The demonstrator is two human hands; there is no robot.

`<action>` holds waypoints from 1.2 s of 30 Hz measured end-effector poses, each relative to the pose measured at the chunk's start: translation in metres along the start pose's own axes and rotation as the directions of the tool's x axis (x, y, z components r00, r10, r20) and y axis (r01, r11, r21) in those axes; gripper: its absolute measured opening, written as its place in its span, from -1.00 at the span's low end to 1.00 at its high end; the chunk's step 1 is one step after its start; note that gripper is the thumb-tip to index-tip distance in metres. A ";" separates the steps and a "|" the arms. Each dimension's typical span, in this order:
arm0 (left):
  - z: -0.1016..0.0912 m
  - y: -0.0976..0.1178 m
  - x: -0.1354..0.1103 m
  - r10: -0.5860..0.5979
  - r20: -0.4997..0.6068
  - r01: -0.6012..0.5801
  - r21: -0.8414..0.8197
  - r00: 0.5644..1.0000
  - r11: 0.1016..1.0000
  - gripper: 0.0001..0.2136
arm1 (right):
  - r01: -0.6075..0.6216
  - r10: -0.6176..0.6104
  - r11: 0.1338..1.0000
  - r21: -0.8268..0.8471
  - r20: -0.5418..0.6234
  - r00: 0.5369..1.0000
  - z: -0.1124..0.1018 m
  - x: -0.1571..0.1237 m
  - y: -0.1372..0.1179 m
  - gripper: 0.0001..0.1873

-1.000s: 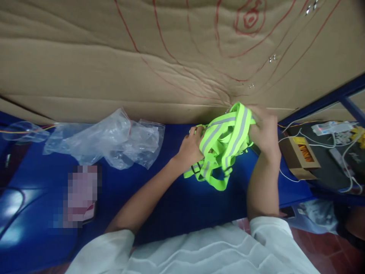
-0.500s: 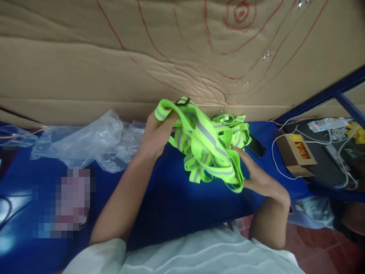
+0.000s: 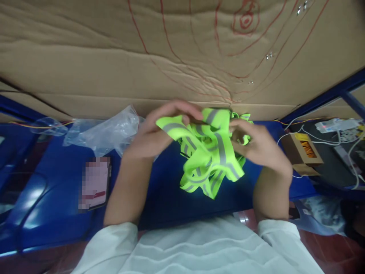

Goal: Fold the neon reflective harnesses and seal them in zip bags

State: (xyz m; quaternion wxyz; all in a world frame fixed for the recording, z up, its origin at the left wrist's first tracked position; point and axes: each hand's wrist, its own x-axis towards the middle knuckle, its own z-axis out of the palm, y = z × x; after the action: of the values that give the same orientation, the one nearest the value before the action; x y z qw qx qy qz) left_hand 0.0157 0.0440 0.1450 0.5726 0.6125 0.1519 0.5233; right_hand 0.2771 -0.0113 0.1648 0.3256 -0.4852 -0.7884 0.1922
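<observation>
A loose bundle of neon yellow-green reflective strap (image 3: 211, 152) with a grey stripe hangs in folds above the blue table (image 3: 171, 190). My left hand (image 3: 162, 127) grips its upper left part, the thumb over a fold and the fingers curled across the top. My right hand (image 3: 256, 144) holds the bundle's upper right side, fingers bent around the strap and slightly blurred. Loops and ends dangle below and between both hands. A little more green strap shows behind my right hand, and I cannot tell whether it is a separate piece.
Clear plastic bags (image 3: 111, 129) lie left of my hands, with a phone (image 3: 97, 182) nearer me. At right are a small cardboard box (image 3: 302, 154), white cables (image 3: 336, 141) and a blue frame bar (image 3: 316, 95). A cardboard panel (image 3: 85, 72) stands behind; part of another person shows lower right.
My left hand has turned over the top of the strap, and my right hand has moved up. The bundle is refolded, its loops hanging lower. The view has shifted left.
</observation>
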 end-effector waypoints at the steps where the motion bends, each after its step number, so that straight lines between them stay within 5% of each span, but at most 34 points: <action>1: -0.009 0.004 0.000 0.022 -0.075 -0.021 0.015 0.997 1.000 -0.88 | -0.016 0.016 1.000 -0.001 -0.059 0.998 -0.012 0.003 0.000 -0.71; 4: -0.036 0.007 0.002 0.030 -0.252 -0.042 -0.040 0.967 0.998 -0.76 | -0.049 0.058 0.998 0.039 -0.253 0.966 -0.036 0.009 0.002 -0.80; 6: -0.050 0.003 0.004 0.032 -0.239 -0.016 0.068 0.971 0.998 -0.72 | -0.008 0.039 0.997 0.073 -0.422 0.906 -0.042 0.015 0.006 -0.82; 9: -0.070 -0.003 0.007 0.048 -0.166 -0.003 0.260 0.985 0.966 -0.62 | 0.093 -0.003 0.992 0.082 -0.733 0.681 -0.042 0.022 0.020 -0.86; 11: -0.081 -0.007 0.009 0.042 -0.185 0.024 0.341 0.982 0.940 -0.55 | 0.085 0.007 0.994 0.067 -0.826 0.564 -0.042 0.023 0.032 -0.84; 13: -0.089 -0.009 0.008 0.008 -0.234 0.103 0.459 0.972 0.883 -0.55 | -0.011 0.065 0.997 0.074 -0.791 0.608 -0.042 0.021 0.043 -0.75; 16: -0.084 -0.009 0.005 -0.060 -0.247 0.205 0.621 0.967 0.757 -0.62 | -0.242 0.252 0.966 0.089 -0.519 0.817 -0.045 0.011 0.051 -0.59; 20: -0.038 0.011 -0.007 -0.149 -0.059 0.124 0.870 0.987 0.477 -0.69 | -0.356 0.341 0.923 -0.143 -0.121 0.932 -0.046 -0.001 0.045 -0.62; 22: -0.004 0.026 -0.017 -0.149 0.083 -0.018 0.921 0.985 0.390 -0.64 | -0.282 0.289 0.932 -0.227 0.000 0.957 -0.043 -0.003 0.036 -0.64; 25: 0.040 0.040 -0.032 -0.068 0.229 -0.167 0.855 0.971 0.491 -0.51 | -0.086 0.104 0.971 -0.222 0.070 0.992 -0.032 -0.002 0.015 -0.58; 27: 0.057 0.039 -0.038 0.043 0.199 -0.190 0.817 0.979 0.545 -0.42 | 0.074 -0.071 0.976 -0.205 0.023 0.997 -0.021 -0.002 -0.004 -0.58; 30: 0.062 0.026 -0.042 0.112 0.057 -0.108 0.840 0.992 0.532 -0.32 | 0.321 -0.340 0.931 -0.172 -0.088 0.936 -0.002 -0.003 -0.033 -0.67; 32: 0.056 0.019 -0.042 0.041 0.004 -0.025 0.848 0.999 0.529 -0.38 | 0.436 -0.450 0.891 -0.128 -0.125 0.884 0.008 -0.007 -0.049 -0.74; 36: 0.041 0.017 -0.038 0.110 -0.037 -0.056 0.679 0.993 0.732 -0.57 | 0.434 -0.435 0.900 -0.036 -0.136 0.890 0.013 -0.011 -0.056 -0.58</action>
State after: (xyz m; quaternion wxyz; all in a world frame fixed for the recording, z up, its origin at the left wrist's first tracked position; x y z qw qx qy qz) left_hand 0.0267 -0.0134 0.1502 0.2811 0.7649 0.3252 0.4798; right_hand 0.2355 -0.0459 0.1865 0.4139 -0.3099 -0.8524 0.0782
